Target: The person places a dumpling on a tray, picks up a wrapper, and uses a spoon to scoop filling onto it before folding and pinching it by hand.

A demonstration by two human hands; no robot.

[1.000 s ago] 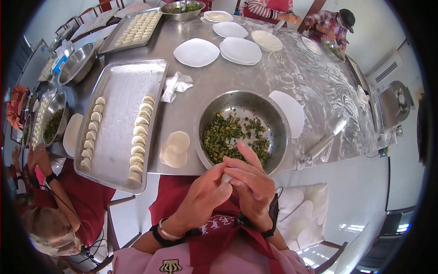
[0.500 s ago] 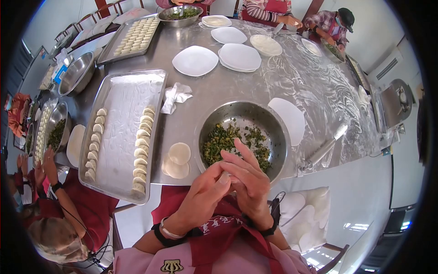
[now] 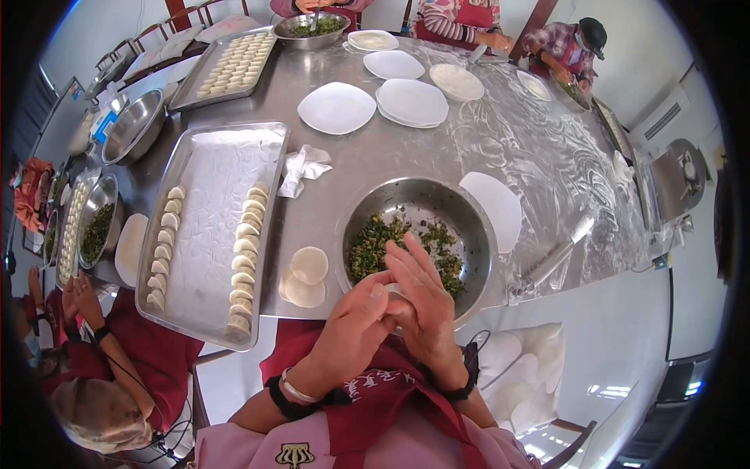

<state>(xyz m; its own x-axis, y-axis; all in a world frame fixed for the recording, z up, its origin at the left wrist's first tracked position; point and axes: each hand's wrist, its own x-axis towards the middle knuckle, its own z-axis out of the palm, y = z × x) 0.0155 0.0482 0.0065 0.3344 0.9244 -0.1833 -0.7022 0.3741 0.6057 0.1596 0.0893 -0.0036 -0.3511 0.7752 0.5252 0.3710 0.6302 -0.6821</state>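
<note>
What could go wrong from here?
The pale dough piece, mostly hidden between the left hand and right hand, might tear if squeezed hard. It is held near the bowl's near side, so a slip could drop it. The wrappers overlap, so they may stick together.

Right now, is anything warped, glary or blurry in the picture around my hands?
Head view: strong fisheye bending, with black corners; head view: bright reflections on the floor at lower right; head view: left hand and right hand look fairly sharp, without obvious motion blur.
</note>
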